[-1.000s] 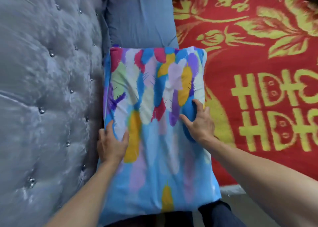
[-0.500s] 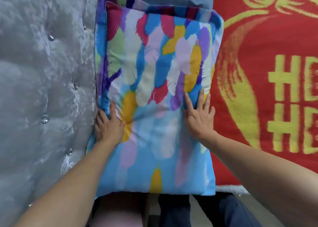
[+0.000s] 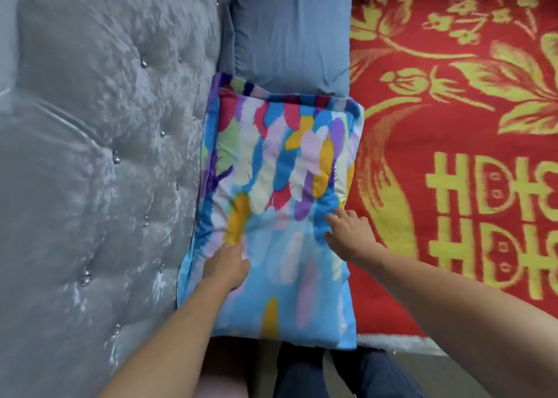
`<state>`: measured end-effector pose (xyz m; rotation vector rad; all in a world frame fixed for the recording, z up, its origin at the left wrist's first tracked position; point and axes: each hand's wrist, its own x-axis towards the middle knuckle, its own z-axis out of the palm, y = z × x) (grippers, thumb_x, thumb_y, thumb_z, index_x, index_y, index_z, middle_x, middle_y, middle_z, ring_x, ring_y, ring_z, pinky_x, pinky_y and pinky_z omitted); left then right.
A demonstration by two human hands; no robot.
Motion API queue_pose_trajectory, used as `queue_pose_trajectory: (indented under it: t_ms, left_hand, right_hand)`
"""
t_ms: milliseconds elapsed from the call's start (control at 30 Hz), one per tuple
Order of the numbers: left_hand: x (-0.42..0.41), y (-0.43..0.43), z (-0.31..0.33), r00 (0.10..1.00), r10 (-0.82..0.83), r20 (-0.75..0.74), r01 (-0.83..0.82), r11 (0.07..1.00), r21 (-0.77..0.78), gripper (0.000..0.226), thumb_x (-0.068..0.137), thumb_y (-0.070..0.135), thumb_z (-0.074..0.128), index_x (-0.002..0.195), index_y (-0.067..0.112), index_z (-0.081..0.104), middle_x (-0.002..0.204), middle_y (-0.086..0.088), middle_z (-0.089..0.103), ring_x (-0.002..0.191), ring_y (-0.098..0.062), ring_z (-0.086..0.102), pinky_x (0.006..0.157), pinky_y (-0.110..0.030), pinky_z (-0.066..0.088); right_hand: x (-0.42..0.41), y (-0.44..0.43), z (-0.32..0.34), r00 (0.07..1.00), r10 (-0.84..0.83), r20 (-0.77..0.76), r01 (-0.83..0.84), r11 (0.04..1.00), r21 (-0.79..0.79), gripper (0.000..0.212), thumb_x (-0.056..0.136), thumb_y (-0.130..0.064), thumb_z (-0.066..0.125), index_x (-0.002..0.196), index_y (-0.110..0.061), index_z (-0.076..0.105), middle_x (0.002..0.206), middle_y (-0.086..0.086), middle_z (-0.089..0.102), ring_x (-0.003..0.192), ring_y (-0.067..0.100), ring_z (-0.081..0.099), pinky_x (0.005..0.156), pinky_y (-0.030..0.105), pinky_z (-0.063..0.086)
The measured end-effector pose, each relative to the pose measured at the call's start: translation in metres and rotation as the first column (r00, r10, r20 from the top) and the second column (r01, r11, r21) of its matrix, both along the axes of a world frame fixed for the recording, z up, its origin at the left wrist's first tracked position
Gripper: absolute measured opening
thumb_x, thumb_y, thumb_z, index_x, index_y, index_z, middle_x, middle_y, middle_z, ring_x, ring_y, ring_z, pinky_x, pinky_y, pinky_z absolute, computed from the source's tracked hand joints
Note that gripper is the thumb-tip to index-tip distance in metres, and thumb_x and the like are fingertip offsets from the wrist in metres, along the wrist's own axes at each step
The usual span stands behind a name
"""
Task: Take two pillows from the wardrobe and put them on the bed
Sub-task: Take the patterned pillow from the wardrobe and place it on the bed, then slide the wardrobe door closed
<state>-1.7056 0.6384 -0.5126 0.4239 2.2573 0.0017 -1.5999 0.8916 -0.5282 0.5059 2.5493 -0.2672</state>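
A feather-print pillow (image 3: 280, 186) in blue, yellow, pink and purple lies on the bed against the headboard. The striped edge of a second pillow of the same print (image 3: 241, 86) shows from under its far and left sides. My left hand (image 3: 226, 267) rests on the near left part of the top pillow, fingers bent down into the cloth. My right hand (image 3: 347, 234) touches the pillow's right side with its fingers spread. Neither hand grips anything.
A grey tufted headboard (image 3: 105, 156) fills the left. A blue-grey pillow (image 3: 290, 35) lies beyond the printed ones. A red blanket with yellow patterns (image 3: 453, 125) covers the bed on the right. My legs in dark trousers (image 3: 302, 373) stand at the bed's near edge.
The view has drawn back from the pillow. Both hands have slid toward its near end and no longer lie flat on it. The pillow has stayed where it was.
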Motion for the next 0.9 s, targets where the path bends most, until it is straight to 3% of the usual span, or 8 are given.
queue_pose_trajectory:
  t_ms: [200,467,667,733,900]
  left_hand:
    - [0.072,0.016,0.054,0.999,0.046,-0.015,-0.046,0.998,0.031,0.04,0.09,0.035,0.048,0.127,0.02,0.05,0.133,-0.012,0.055,0.121,-0.03,0.052,0.096,-0.04,0.044]
    - [0.172,0.021,0.099,0.946,0.293,-0.14,-0.284,0.955,0.086,0.038,0.089,0.034,0.053,0.123,0.018,0.054,0.13,-0.01,0.06,0.119,-0.03,0.055,0.095,-0.038,0.046]
    - [0.307,0.025,0.133,0.851,0.49,-0.19,-0.47,0.871,0.142,0.032,0.088,0.035,0.052,0.116,0.021,0.058,0.117,-0.009,0.066,0.111,-0.029,0.06,0.088,-0.036,0.049]
    - [0.356,0.024,0.142,0.802,0.566,-0.193,-0.542,0.824,0.164,0.029,0.089,0.034,0.053,0.112,0.018,0.059,0.118,-0.01,0.066,0.111,-0.029,0.059,0.086,-0.034,0.048]
    - [0.47,0.007,0.163,0.644,0.729,-0.234,-0.708,0.683,0.179,0.038,0.091,0.035,0.051,0.125,0.017,0.054,0.129,-0.007,0.06,0.117,-0.027,0.056,0.093,-0.034,0.046]
  right_hand:
    - [0.037,0.006,0.06,0.976,0.204,-0.073,-0.2,0.978,0.053,0.025,0.093,-0.037,0.044,0.107,-0.021,0.058,0.111,0.005,0.059,0.102,0.029,0.053,0.082,0.04,0.039]
    - [0.095,0.036,0.104,0.867,0.47,-0.166,-0.458,0.883,0.104,0.024,0.092,-0.032,0.045,0.107,-0.019,0.059,0.111,0.005,0.062,0.104,0.028,0.055,0.085,0.04,0.039]
    - [0.144,0.04,0.141,0.658,0.729,-0.187,-0.717,0.683,0.139,0.025,0.093,-0.027,0.045,0.11,-0.016,0.06,0.113,0.006,0.06,0.109,0.029,0.053,0.086,0.041,0.038]
    - [0.154,0.031,0.154,0.575,0.796,-0.187,-0.783,0.602,0.156,0.026,0.094,-0.028,0.044,0.112,-0.016,0.06,0.114,0.007,0.06,0.11,0.029,0.054,0.088,0.041,0.038]
    - [0.184,-0.02,0.175,0.369,0.907,-0.203,-0.894,0.406,0.189,0.028,0.094,-0.029,0.043,0.115,-0.019,0.058,0.119,0.006,0.06,0.112,0.027,0.056,0.089,0.037,0.039]
